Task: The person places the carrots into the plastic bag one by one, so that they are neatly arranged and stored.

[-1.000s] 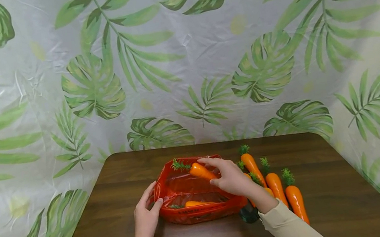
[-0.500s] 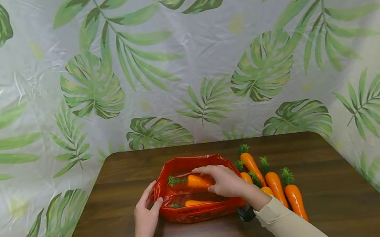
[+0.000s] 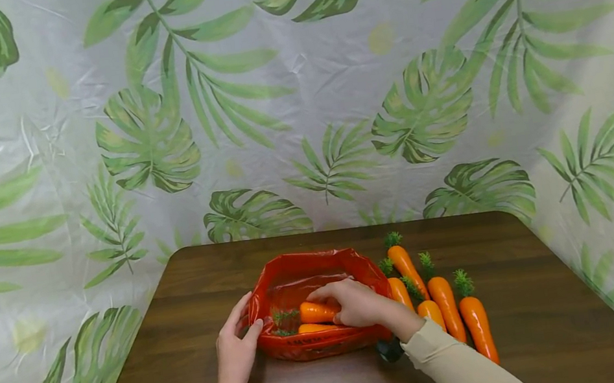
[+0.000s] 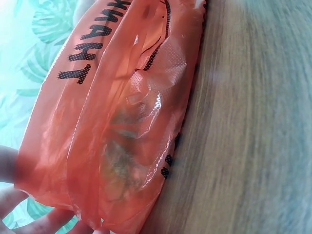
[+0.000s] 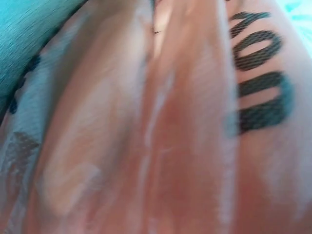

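Note:
A red plastic bag lies on the table with its mouth spread wide. My left hand grips the bag's left edge, thumb on the near side; in the left wrist view its fingertips show at the bag's rim. Inside the bag, my right hand holds an orange carrot with a green leafy top that points left. Just in front of it lies another carrot, partly hidden by the bag's near wall. The right wrist view is filled by the bag's printed plastic, blurred.
To the right of the bag, several carrots lie loose on the wooden table, among them one carrot farthest right and one carrot at the back. A leaf-patterned sheet hangs behind the table.
My right hand has lowered the carrot into the bag, toward the near side and slightly left, beside the carrot lying there. The left hand has stayed at the bag's edge.

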Action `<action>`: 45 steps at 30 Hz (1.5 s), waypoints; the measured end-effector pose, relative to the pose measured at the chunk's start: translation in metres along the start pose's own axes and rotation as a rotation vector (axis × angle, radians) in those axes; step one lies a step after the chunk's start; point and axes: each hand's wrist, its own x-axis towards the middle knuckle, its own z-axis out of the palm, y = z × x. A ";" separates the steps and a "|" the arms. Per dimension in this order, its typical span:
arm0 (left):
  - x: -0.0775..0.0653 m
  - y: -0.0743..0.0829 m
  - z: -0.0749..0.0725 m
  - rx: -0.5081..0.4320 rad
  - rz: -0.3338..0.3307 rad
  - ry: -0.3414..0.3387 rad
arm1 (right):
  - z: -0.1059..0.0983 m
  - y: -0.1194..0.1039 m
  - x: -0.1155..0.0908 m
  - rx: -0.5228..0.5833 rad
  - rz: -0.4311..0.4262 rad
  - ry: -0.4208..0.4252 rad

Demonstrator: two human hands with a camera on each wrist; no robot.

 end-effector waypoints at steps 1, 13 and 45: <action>0.000 0.000 0.000 0.004 0.000 0.001 | 0.001 0.001 0.000 0.000 0.001 -0.003; 0.001 0.000 0.000 0.027 0.019 0.001 | 0.007 0.012 0.002 -0.011 0.056 -0.015; 0.000 0.001 0.000 0.021 0.013 0.008 | -0.051 -0.011 -0.028 0.120 0.138 0.164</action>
